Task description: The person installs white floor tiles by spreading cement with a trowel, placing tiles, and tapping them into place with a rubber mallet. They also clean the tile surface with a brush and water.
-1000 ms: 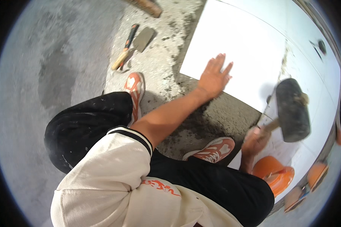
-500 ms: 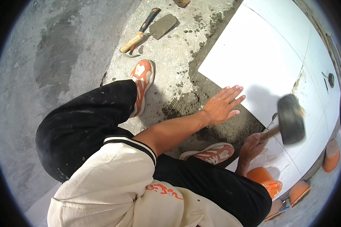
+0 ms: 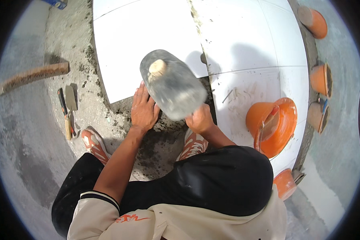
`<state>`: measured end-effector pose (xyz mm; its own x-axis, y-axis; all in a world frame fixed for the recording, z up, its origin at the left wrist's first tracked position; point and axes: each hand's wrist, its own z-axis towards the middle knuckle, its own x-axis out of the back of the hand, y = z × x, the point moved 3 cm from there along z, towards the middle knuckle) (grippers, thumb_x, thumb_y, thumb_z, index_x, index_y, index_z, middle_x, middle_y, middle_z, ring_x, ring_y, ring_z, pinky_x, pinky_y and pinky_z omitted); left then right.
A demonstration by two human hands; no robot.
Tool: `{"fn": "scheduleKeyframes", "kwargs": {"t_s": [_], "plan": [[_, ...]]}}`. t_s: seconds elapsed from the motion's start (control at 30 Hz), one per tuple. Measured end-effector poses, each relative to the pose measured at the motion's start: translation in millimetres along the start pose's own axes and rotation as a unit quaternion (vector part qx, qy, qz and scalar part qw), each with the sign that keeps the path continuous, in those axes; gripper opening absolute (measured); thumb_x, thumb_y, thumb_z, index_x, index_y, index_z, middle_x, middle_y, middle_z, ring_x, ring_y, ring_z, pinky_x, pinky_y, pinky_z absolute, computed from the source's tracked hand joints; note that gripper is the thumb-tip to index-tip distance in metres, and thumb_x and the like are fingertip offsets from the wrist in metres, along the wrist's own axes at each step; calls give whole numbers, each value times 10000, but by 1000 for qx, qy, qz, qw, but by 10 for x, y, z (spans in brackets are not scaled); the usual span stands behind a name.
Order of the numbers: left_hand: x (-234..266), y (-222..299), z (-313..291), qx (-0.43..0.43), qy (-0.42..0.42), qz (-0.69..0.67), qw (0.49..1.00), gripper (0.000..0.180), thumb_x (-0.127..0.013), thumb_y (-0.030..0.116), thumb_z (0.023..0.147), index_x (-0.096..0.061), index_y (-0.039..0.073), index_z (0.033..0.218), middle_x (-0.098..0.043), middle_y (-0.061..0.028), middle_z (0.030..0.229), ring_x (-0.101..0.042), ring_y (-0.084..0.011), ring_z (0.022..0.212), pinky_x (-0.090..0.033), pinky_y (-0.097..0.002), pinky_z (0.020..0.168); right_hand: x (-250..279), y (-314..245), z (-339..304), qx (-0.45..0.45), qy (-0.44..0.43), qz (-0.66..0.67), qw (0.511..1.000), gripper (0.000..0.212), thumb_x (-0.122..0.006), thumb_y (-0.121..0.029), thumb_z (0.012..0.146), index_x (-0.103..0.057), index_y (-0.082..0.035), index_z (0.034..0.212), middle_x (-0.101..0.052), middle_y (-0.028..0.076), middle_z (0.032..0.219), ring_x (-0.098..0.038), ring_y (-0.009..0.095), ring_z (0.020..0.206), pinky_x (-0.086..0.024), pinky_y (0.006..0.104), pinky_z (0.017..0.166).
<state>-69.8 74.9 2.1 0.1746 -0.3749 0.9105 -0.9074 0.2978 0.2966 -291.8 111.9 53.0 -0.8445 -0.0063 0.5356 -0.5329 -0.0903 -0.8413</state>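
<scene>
My right hand [image 3: 201, 120] is closed round the handle of a black rubber mallet [image 3: 174, 90], raised toward me. The mallet's head looks large and slightly blurred, and the pale end of its handle shows on top. Below it lies a large white floor tile [image 3: 122, 60]. At the tile's near edge my left hand [image 3: 144, 114] rests flat with its fingers stretched out; the mallet covers part of it. Rough grey mortar [image 3: 126, 112] runs along this edge, close to my shoes.
White laid tiles [image 3: 244, 44] extend to the right, where an orange bucket [image 3: 252, 120] stands. Several orange pots, one of them here [image 3: 319, 80], line the far right side. A trowel [image 3: 71, 98], an orange-and-black handled tool [image 3: 62, 102] and a curved brown strip [image 3: 34, 77] lie on the left.
The view has turned, bringing the bucket and pots further in. My right hand has lifted the mallet toward me and over the tile. My left hand stays by the tile's edge.
</scene>
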Motion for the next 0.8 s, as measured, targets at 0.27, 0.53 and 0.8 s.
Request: {"fn": "scheduleKeyframes", "kwargs": {"t_s": [0.27, 0.53, 0.8], "plan": [[-43, -70, -71, -9, 46, 23, 999, 569, -488, 397, 1106, -427, 191, 1633, -274, -164, 1735, -222, -350, 1616, -208, -517, 1303, 87, -132, 25, -1, 40, 33, 999, 385, -700, -303, 1025, -480, 14, 1032, -647, 272, 721, -685, 480, 656, -530, 535, 551], [-13, -28, -13, -12, 76, -4, 997, 508, -525, 370, 1097, -533, 179, 1567, -315, -159, 1719, -264, -362, 1599, -235, -517, 1294, 117, 3, -2, -52, 11, -7, 999, 422, -682, -351, 1030, -487, 23, 1034, -652, 284, 728, -689, 482, 675, -524, 539, 539], [168, -124, 165, -43, 151, -62, 986, 491, -634, 428, 1042, -621, 239, 1495, -384, -143, 1686, -343, -341, 1566, -301, -519, 1272, 71, 170, 265, -123, -14, -53, 991, 372, -720, -297, 990, -532, 18, 1053, -675, 287, 778, -676, 524, 727, -521, 554, 610]]}}
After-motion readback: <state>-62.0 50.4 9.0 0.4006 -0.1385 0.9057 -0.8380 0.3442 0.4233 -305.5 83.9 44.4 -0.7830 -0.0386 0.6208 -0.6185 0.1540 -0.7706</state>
